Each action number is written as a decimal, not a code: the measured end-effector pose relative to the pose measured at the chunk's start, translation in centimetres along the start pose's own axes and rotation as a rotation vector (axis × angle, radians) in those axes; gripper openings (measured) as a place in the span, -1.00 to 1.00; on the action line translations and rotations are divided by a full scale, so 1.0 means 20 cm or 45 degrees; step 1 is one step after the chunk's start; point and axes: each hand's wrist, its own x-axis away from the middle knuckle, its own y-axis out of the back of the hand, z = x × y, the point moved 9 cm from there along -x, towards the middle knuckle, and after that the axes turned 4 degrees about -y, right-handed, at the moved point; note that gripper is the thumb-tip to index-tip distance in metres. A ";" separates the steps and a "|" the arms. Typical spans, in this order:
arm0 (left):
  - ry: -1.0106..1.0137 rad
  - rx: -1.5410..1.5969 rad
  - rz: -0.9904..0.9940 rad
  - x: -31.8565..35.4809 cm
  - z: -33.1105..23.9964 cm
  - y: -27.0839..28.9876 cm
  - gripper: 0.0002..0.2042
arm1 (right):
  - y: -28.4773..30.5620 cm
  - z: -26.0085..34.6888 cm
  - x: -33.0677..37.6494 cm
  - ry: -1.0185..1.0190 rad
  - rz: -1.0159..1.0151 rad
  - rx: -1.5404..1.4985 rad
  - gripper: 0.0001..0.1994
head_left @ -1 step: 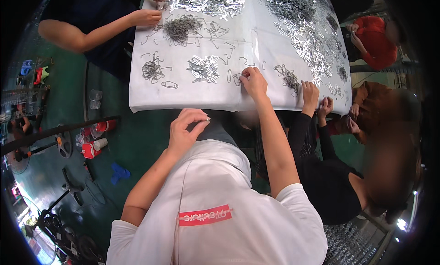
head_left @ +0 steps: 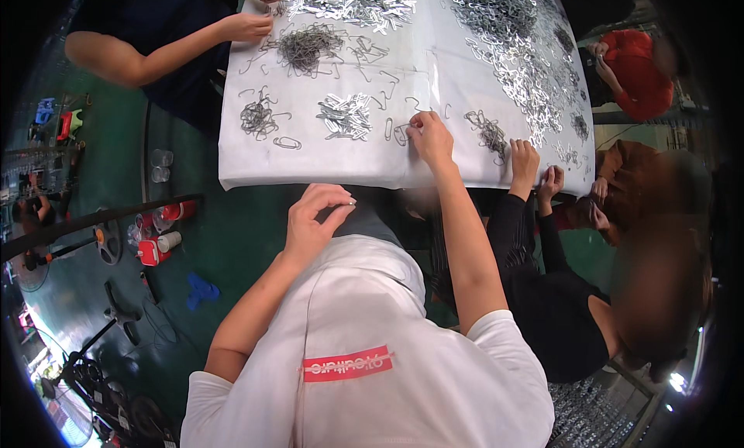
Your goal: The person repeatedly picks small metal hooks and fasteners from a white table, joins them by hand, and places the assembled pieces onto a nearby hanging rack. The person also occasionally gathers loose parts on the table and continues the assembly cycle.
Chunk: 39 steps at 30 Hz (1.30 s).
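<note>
Metal bit (head_left: 353, 203); pinched in left hand (head_left: 314, 217) grip; right hand (head_left: 432, 143) at bent wire (head_left: 397, 133); grip unclear

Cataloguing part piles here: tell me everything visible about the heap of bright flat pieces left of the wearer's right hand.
The heap is a loose jumble of narrow, flat, shiny silver pieces, metal by look, lying at many angles and overlapping, with a few spread around its edges. It rests on the white tabletop, toward the wearer's side, between a dark wire tangle and the right hand. No hand touches it. Finer details are too small to tell.
</note>
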 end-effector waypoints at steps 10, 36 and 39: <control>-0.054 0.016 -0.037 0.01 0.03 0.01 -0.86 | -0.11 0.15 -0.14 0.629 -0.010 0.469 -0.92; -0.201 -0.005 -0.075 0.04 -0.03 0.07 -0.84 | 0.09 0.62 0.89 -0.413 0.270 -1.844 -0.90; -0.201 -0.022 -0.064 0.02 -0.04 0.04 -0.83 | 0.09 0.61 0.88 -0.410 0.218 -1.856 -0.90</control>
